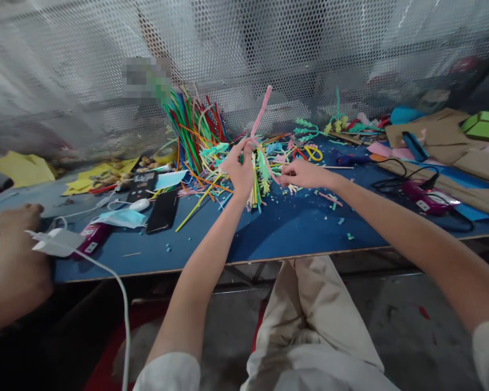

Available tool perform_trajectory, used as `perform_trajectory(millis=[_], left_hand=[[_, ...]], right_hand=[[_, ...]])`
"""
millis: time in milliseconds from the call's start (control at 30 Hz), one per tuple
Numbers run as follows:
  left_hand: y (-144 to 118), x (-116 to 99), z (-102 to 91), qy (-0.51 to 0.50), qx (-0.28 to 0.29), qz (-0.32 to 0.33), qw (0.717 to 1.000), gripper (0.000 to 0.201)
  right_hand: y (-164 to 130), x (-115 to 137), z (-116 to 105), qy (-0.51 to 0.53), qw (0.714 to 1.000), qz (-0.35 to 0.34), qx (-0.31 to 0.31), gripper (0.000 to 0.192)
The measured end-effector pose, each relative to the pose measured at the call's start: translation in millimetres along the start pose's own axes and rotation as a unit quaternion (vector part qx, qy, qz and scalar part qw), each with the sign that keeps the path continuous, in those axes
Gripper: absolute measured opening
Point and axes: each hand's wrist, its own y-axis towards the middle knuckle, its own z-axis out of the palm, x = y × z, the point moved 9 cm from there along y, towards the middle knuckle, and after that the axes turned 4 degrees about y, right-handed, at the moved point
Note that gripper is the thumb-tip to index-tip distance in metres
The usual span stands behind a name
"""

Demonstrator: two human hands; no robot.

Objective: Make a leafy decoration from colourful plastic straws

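My left hand [239,169] is closed around a small bundle of coloured pipe cleaners [257,184] that hangs down below the fist. A pink pipe cleaner [261,111] rises from that hand and curves toward the mesh. My right hand [300,174] pinches the lower end of the pink pipe cleaner just right of the bundle. Both hands hover over the blue table [293,228], close together. Behind them lies a big fan of loose pipe cleaners [195,130] in green, red, orange and blue.
Another person's arm [12,260] rests on the table at far left. A black phone [163,210], face masks [122,218], a white cable [122,293], a glue gun [426,196] and cardboard sheets [444,136] lie around. Metal mesh [244,49] closes the back.
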Motion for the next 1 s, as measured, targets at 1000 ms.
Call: perform_trajectory(millis=[1000], left_hand=[[-43.9,18.0,66.9,-0.181,0.160,-0.131,0.961,0.049]], right_hand=[[-27.7,-4.4,-24.3,-0.055,0.923,-0.104,-0.365,0.051]])
